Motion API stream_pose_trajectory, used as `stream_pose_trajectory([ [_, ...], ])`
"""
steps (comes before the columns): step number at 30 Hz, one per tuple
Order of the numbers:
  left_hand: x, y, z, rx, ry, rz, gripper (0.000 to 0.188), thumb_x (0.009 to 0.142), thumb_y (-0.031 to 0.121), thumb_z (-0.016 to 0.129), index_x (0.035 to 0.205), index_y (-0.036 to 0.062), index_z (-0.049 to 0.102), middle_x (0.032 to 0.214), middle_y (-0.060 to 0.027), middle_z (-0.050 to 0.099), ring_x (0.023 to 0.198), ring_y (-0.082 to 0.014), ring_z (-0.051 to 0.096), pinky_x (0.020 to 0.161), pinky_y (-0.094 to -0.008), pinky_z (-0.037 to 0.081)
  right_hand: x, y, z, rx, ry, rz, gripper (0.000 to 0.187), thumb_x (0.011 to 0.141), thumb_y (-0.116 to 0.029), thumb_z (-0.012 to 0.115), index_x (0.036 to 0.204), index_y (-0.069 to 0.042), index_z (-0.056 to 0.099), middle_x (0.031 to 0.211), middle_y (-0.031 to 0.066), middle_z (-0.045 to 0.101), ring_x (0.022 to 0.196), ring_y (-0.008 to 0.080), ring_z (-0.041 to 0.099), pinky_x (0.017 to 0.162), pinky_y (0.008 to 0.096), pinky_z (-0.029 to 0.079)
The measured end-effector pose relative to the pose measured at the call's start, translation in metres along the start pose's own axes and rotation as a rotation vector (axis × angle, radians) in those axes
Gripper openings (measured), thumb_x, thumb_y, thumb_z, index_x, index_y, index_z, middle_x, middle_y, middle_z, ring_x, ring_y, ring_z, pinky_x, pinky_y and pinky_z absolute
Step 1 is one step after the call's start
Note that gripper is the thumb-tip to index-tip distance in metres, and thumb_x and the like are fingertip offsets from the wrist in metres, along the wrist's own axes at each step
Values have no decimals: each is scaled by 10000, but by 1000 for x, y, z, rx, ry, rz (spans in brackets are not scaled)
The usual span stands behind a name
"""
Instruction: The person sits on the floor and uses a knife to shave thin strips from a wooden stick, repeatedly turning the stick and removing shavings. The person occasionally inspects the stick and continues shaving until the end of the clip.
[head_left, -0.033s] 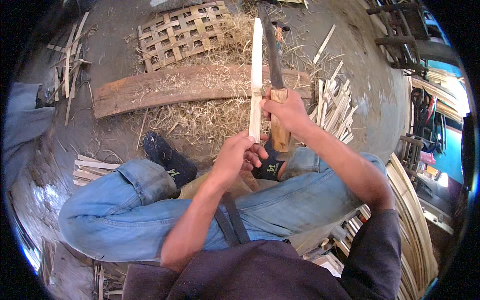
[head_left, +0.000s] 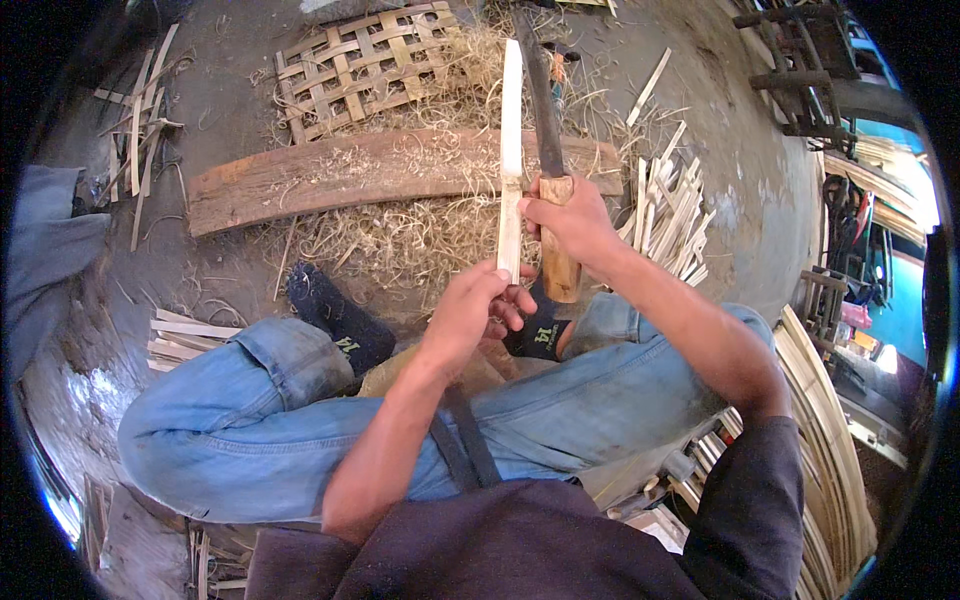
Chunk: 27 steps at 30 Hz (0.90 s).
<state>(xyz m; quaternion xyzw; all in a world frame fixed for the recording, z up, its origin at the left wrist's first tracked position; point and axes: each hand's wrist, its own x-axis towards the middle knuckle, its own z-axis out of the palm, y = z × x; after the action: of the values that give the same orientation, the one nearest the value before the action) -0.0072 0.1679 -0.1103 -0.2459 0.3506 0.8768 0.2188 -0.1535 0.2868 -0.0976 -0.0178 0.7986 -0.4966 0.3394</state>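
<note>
A pale bamboo strip (head_left: 511, 130) with a node partway along it stands nearly upright over the plank. My left hand (head_left: 473, 305) pinches its lower end between thumb and fingertips. In my right hand (head_left: 572, 218) is the light wooden handle (head_left: 561, 265) of a long, dark-bladed knife (head_left: 543, 110). The blade points away from me, to the right of the strip and almost parallel to it. My right thumb reaches across toward the strip near its node; whether it touches, I cannot tell.
A wooden plank (head_left: 270, 190) lies ahead among curly shavings (head_left: 380, 245). Beyond it rests a woven bamboo panel (head_left: 365, 65). Cut strips (head_left: 668, 215) are heaped to the right, others (head_left: 140, 120) at far left. Long bamboo slats (head_left: 825, 450) lean by my right elbow.
The top of the bamboo strip has tipped very slightly to the left. The knife has shifted a little the same way; both hands keep their grips.
</note>
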Motion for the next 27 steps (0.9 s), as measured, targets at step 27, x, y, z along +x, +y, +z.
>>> stream_pose_trajectory([
  [27, 13, -2, -28, 309, 333, 210, 277, 993, 218, 454, 898, 5, 603, 683, -7, 569, 576, -64, 509, 518, -229, 418, -6, -2, -26, -1370, -269, -280, 111, 856, -107, 497, 918, -15, 503, 729, 185, 633, 731, 383, 661, 629, 484, 537],
])
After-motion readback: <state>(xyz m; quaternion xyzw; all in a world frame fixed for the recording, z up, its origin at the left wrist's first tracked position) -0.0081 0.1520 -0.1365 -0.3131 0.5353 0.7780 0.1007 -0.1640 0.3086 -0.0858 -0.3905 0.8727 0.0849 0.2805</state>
